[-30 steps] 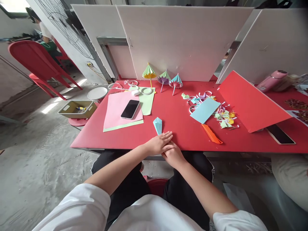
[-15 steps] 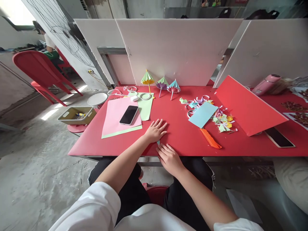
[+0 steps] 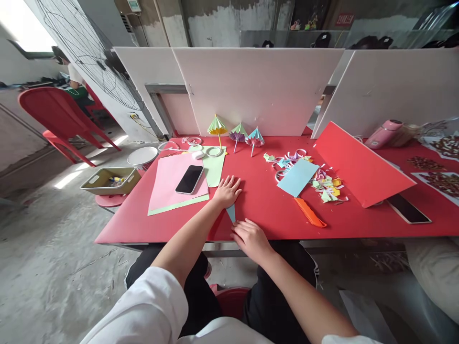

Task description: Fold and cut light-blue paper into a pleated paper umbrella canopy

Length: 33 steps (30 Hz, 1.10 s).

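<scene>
The left hand (image 3: 227, 192) lies palm down on the red table (image 3: 258, 210), fingers spread wide and gripping nothing that shows. It covers the broad end of a folded blue paper (image 3: 231, 213); only the narrow end shows, pointing toward the table's near edge. The right hand (image 3: 252, 239) is at that tip, fingers close together and slightly bent. Its thumb and palm are hidden, so I cannot tell whether it pinches the tip or only rests beside it.

A phone (image 3: 190, 179) lies on a pink sheet (image 3: 163, 179), which hides most of the green paper under it. Three paper umbrellas (image 3: 217, 125) stand near the back. To the right, a flat blue card (image 3: 298, 177) covers part of a heap of paper scraps (image 3: 324, 184), just beside an orange cutter (image 3: 310, 213). A tilted red board (image 3: 360, 167) hides one end of a second phone (image 3: 411, 210) and the lower part of a pink bottle (image 3: 384, 134). The photos or sheets at the far right are cut off by the frame.
</scene>
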Motion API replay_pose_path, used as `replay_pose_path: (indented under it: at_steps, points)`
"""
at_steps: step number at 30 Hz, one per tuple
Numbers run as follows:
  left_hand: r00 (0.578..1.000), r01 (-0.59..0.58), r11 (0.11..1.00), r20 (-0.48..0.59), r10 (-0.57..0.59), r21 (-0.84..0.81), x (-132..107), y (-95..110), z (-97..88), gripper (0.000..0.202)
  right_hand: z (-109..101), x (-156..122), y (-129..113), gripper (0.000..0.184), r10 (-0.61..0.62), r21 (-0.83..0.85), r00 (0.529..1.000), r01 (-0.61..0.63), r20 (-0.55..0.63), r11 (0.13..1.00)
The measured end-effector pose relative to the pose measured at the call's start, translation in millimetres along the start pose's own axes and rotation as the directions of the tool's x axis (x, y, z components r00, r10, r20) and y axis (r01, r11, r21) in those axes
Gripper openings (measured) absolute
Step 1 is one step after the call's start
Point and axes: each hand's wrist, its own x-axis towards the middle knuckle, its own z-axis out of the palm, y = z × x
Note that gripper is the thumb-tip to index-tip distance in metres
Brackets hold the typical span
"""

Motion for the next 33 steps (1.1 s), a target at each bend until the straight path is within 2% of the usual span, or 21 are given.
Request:
replay_pose_path:
  at_steps: [6,9,11,13,14,17,21,25,27,29,31,33]
  points:
    - [1.000,0.007,0.989,-0.027,-0.011,-0.146,-0.1,2.1,0.0,0.052,3.6,31.8,19.8,0.020,0.021,-0.008,0.999,-0.020,0.035,1.000]
    - [0.997,0.018,0.959,-0.073,-0.040,-0.282,-0.3,-0.3,-3.4,0.052,9.1,40.5,28.6,0.018,0.036,-0.022,0.998,-0.035,0.054,0.999]
    - [0.987,0.037,0.916,-0.127,-0.095,-0.399,-3.5,-3.4,-8.1,0.050,12.6,41.9,31.3,0.026,0.056,-0.030,0.997,-0.054,0.059,0.998]
    - [0.962,0.065,0.850,-0.194,-0.193,-0.522,-10.7,-6.2,-13.9,0.047,15.2,40.7,31.4,0.037,0.078,-0.035,0.995,-0.077,0.057,0.996]
    - [0.941,0.080,0.809,-0.224,-0.254,-0.582,-15.7,-6.9,-16.8,0.047,15.9,39.7,30.8,0.036,0.093,-0.038,0.994,-0.092,0.052,0.995]
    - [0.878,0.091,0.672,-0.259,-0.402,-0.735,-33.2,-5.1,-23.6,0.047,15.2,37.3,28.1,0.021,0.155,-0.046,0.988,-0.154,0.026,0.987]
    - [0.850,0.064,0.488,-0.209,-0.484,-0.871,-53.8,1.1,-27.6,0.038,10.2,38.2,27.9,0.028,0.251,-0.024,0.968,-0.251,-0.009,0.968]
    - [0.825,0.105,0.306,-0.089,-0.558,-0.946,-74.8,3.9,-27.5,0.036,1.9,41.7,37.7,0.034,0.367,0.081,0.925,-0.360,-0.095,0.929]
    - [0.831,0.144,0.215,0.000,-0.556,-0.966,-86.3,7.6,-29.4,0.037,-4.6,45.6,44.8,0.032,0.426,0.172,0.893,-0.401,-0.145,0.900]
    - [0.859,0.164,0.137,0.073,-0.507,-0.977,-94.2,15.2,-36.0,0.040,-12.7,53.7,49.4,0.029,0.472,0.271,0.863,-0.418,-0.178,0.867]
    - [0.904,0.180,0.081,0.133,-0.406,-0.980,-93.9,25.2,-48.7,0.046,-22.4,67.3,48.7,0.029,0.490,0.359,0.849,-0.403,-0.196,0.842]
    - [0.958,0.174,-0.003,0.170,-0.231,-0.985,-83.7,33.9,-66.4,0.055,-34.1,85.6,41.4,0.031,0.491,0.469,0.848,-0.357,-0.201,0.808]
